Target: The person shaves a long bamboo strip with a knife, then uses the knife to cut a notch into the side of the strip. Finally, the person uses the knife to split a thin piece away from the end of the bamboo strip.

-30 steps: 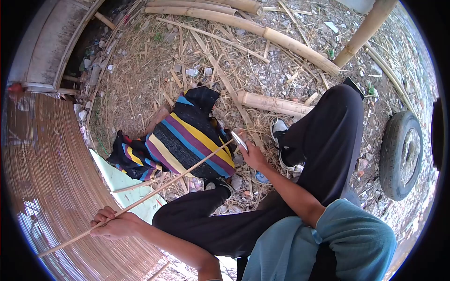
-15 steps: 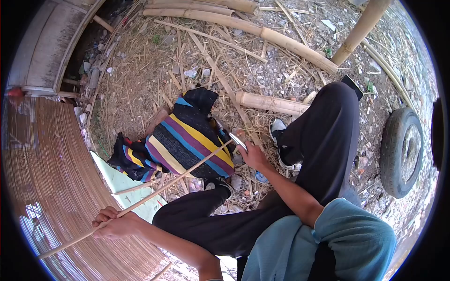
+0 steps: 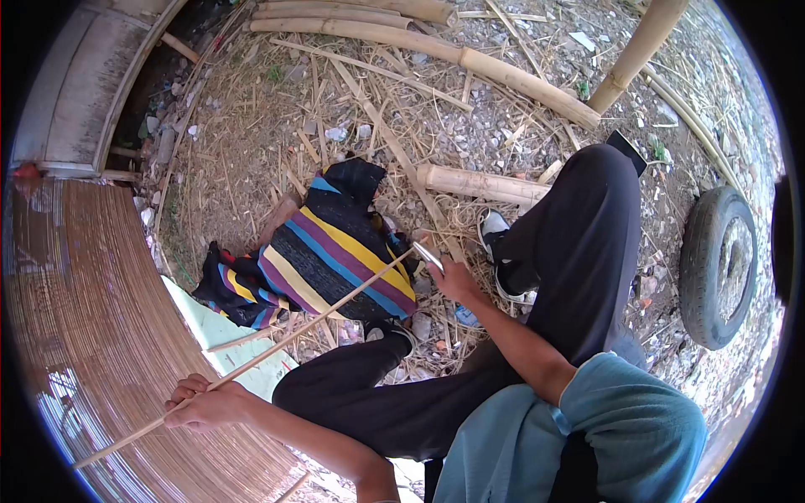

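A long thin bamboo strip [image 3: 281, 345] slants across the view from lower left to the middle. My left hand [image 3: 205, 404] is closed around it near its lower part. My right hand [image 3: 457, 282] is closed on a knife [image 3: 428, 256], whose shiny metal blade lies against the strip close to its upper end. The handle is hidden in my fingers. Beneath the strip's upper half, a striped cloth [image 3: 335, 251] in black, yellow, purple, blue and cream is draped over my lower leg.
Bamboo poles [image 3: 503, 75] and a short bamboo piece [image 3: 482, 183] lie on ground littered with shavings and stones. A tyre [image 3: 717, 268] rests at the right. On the left is a mass of thin bamboo strips [image 3: 101, 318], beside a pale green sheet [image 3: 197, 318].
The strip has shifted slightly up and right, its tip now reaching a little past the knife blade. Both hands stay in nearly the same place, and the view has moved slightly.
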Demonstrator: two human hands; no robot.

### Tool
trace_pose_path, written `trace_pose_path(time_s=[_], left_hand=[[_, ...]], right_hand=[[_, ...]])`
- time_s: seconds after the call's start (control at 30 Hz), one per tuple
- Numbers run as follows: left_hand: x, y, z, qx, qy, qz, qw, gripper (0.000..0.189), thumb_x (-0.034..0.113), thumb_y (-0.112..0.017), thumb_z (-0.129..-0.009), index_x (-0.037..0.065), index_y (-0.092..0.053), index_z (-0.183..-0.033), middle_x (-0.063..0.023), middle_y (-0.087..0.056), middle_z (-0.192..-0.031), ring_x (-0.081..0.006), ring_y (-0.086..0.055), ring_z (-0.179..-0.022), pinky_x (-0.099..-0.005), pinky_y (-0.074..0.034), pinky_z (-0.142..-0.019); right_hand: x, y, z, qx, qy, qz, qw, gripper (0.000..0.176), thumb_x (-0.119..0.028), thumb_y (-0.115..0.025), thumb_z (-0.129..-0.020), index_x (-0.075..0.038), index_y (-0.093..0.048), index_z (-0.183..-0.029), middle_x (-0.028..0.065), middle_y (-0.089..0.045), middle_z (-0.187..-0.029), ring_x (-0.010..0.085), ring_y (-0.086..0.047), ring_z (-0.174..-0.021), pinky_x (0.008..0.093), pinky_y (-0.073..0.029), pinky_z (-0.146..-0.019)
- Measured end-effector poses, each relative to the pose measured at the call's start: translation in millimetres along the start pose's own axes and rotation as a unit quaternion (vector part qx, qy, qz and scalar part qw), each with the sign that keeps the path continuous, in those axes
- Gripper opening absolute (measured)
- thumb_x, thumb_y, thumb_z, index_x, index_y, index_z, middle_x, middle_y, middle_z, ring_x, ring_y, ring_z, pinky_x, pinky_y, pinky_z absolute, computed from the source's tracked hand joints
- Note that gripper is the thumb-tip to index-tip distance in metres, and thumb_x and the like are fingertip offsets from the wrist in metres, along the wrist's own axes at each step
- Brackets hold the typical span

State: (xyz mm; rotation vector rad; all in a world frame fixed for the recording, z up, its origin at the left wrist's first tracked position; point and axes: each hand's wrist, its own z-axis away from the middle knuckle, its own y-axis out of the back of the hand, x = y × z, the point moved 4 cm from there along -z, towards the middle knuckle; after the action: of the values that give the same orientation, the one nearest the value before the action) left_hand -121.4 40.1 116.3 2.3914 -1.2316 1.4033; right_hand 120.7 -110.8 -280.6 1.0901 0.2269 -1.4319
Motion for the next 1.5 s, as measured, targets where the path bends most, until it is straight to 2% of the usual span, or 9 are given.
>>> trace_pose_path(time_s=[0.13, 0.4, 0.57, 0.67, 0.9, 1.07, 1.13, 1.37, 1.5], left_hand=[[-6.4, 3.2, -4.9, 0.000, -0.001, 0.001, 1.000, 0.042, 0.039, -0.028, -0.100, 0.011, -0.029, -0.069, -0.0005, -0.026, -0.057, -0.0109, -0.028, -0.047, -0.0230, -0.026, -0.041], [-7.7, 4.2, -5.6, 0.003, -0.003, -0.002, 1.000, 0.041, 0.039, -0.030, -0.099, 0.011, -0.029, -0.069, -0.0004, -0.025, -0.056, -0.0110, -0.028, -0.046, -0.0238, -0.026, -0.041], [-8.4, 7.4, -8.9, -0.011, 0.007, 0.008, 1.000, 0.040, 0.038, -0.029, -0.099, 0.011, -0.029, -0.069, -0.0002, -0.025, -0.056, -0.0110, -0.028, -0.046, -0.0242, -0.026, -0.040], [-9.7, 6.6, -6.6, -0.007, 0.015, 0.016, 1.000, 0.041, 0.038, -0.029, -0.099, 0.011, -0.029, -0.069, -0.0001, -0.024, -0.056, -0.0110, -0.027, -0.046, -0.0242, -0.025, -0.040], [-10.5, 3.9, -7.1, 0.001, 0.009, 0.008, 1.000, 0.042, 0.042, -0.029, -0.099, 0.011, -0.030, -0.072, -0.0001, -0.024, -0.058, -0.0110, -0.026, -0.047, -0.0233, -0.024, -0.041], [-8.9, 2.9, -6.7, -0.011, 0.023, 0.019, 1.000, 0.041, 0.043, -0.029, -0.099, 0.010, -0.031, -0.075, 0.0004, -0.024, -0.058, -0.0110, -0.026, -0.047, -0.0231, -0.024, -0.041], [-10.8, 3.1, -5.6, -0.008, 0.027, 0.019, 0.999, 0.041, 0.043, -0.030, -0.099, 0.009, -0.032, -0.075, 0.0006, -0.024, -0.058, -0.0109, -0.026, -0.047, -0.0230, -0.024, -0.041], [-6.3, 5.0, -4.6, -0.021, 0.016, 0.021, 0.999, 0.043, 0.046, -0.023, -0.098, 0.008, -0.034, -0.080, -0.0002, -0.022, -0.057, -0.0109, -0.025, -0.045, -0.0222, -0.023, -0.039], [-8.4, 4.3, -5.8, -0.041, 0.017, 0.031, 0.999, 0.044, 0.046, -0.022, -0.098, 0.007, -0.035, -0.082, -0.0006, -0.022, -0.057, -0.0112, -0.026, -0.044, -0.0223, -0.023, -0.038]], right_hand=[[-30.3, 11.7, 5.3, 0.056, 0.119, -0.036, 0.991, 0.044, -0.043, -0.044, -0.092, 0.000, -0.051, -0.097, 0.0229, -0.058, -0.064, 0.0449, -0.059, -0.065, 0.0497, -0.045, -0.059], [55.7, -3.6, -9.4, -0.040, -0.113, 0.034, 0.992, 0.061, -0.053, -0.038, -0.091, 0.003, -0.054, -0.109, 0.0285, -0.061, -0.093, 0.0410, -0.060, -0.092, 0.0474, -0.047, -0.082], [6.9, -4.9, -3.0, 0.042, 0.004, -0.039, 0.998, 0.044, -0.043, -0.046, -0.091, -0.001, -0.054, -0.098, 0.0221, -0.060, -0.067, 0.0417, -0.060, -0.067, 0.0474, -0.046, -0.060], [-12.9, 8.8, 2.6, 0.020, 0.062, -0.058, 0.996, 0.049, -0.049, -0.040, -0.092, -0.004, -0.054, -0.107, 0.0263, -0.061, -0.078, 0.0452, -0.060, -0.074, 0.0504, -0.048, -0.067], [95.3, -15.3, 4.7, -0.005, -0.097, 0.072, 0.993, 0.054, -0.052, -0.035, -0.092, -0.004, -0.055, -0.108, 0.0284, -0.060, -0.094, 0.0427, -0.058, -0.092, 0.0481, -0.046, -0.082], [29.9, -11.1, -1.8, 0.009, -0.068, 0.002, 0.998, 0.053, -0.051, -0.038, -0.091, -0.002, -0.055, -0.102, 0.0263, -0.061, -0.084, 0.0434, -0.060, -0.083, 0.0483, -0.048, -0.075], [0.9, 3.4, 0.4, 0.024, 0.044, -0.030, 0.998, 0.045, -0.046, -0.042, -0.092, -0.003, -0.054, -0.096, 0.0202, -0.061, -0.070, 0.0417, -0.059, -0.068, 0.0482, -0.046, -0.064], [72.6, -10.8, -2.2, -0.081, -0.095, 0.079, 0.989, 0.056, -0.052, -0.037, -0.091, -0.001, -0.054, -0.108, 0.0261, -0.061, -0.092, 0.0432, -0.059, -0.087, 0.0490, -0.047, -0.078], [28.1, 2.7, 3.7, -0.021, -0.082, 0.043, 0.995, 0.054, -0.051, -0.038, -0.091, -0.001, -0.054, -0.106, 0.0265, -0.061, -0.092, 0.0431, -0.059, -0.088, 0.0487, -0.048, -0.077]])
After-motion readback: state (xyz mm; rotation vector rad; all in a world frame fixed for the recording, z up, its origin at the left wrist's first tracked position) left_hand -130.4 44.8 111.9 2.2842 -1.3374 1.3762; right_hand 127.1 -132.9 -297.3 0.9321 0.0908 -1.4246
